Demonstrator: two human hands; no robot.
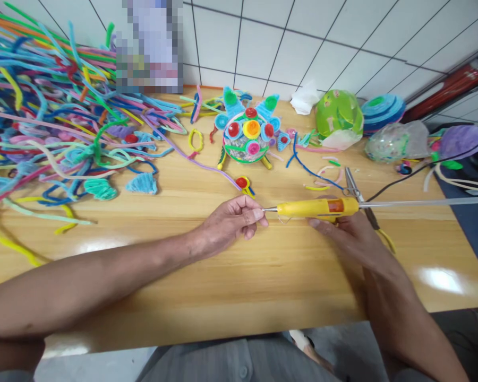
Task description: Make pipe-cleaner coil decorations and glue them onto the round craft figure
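My right hand (356,239) grips a yellow hot glue gun (302,208), its nozzle pointing left. A long clear glue stick (426,202) sticks out of the gun's back end. At the nozzle tip, the thumb and fingers of my left hand (239,218) are pinched together; anything between them is too small to make out. Just beyond that hand lies a small red and yellow coiled piece (242,184). Farther back stands a pipe-cleaner animal head (247,148) with blue horns, a yellow nose and red round parts.
Many coloured pipe cleaners (63,116) are heaped at the left. Scissors (353,183) lie behind the glue gun, whose black cord (414,172) runs off right. A green wrapped ball (338,119) and a clear plastic piece (394,140) stand at the back right, before the tiled wall (302,37).
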